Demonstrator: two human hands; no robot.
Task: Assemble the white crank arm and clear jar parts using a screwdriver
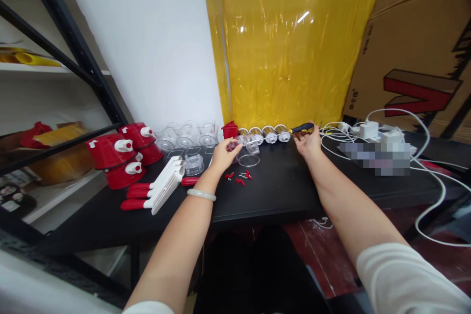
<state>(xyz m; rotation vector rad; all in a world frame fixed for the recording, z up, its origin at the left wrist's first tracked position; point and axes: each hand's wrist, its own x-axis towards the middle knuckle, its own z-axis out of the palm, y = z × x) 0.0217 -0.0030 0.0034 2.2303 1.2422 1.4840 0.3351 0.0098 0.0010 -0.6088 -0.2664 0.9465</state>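
My left hand (225,153) is closed on a clear plastic part (252,146) with a round rim, held just above the black table. In my right hand (309,143) is a screwdriver (302,128) with a dark blue and yellow handle. Its long shaft points left, toward the clear part; whether the tip touches a screw there I cannot make out. Small red pieces (240,182) and several silver screws (243,174) lie on the table below my left hand. A red container (230,129) stands behind that hand, beside a row of metallic cylinders (270,134).
Red housings (110,154) are stacked at the left, near white paddles with red handles (162,189). Clear cups (187,135) line the wall. White cables and adapters (368,130) spread over the right side of the black table (272,201). A cardboard box (412,44) leans behind.
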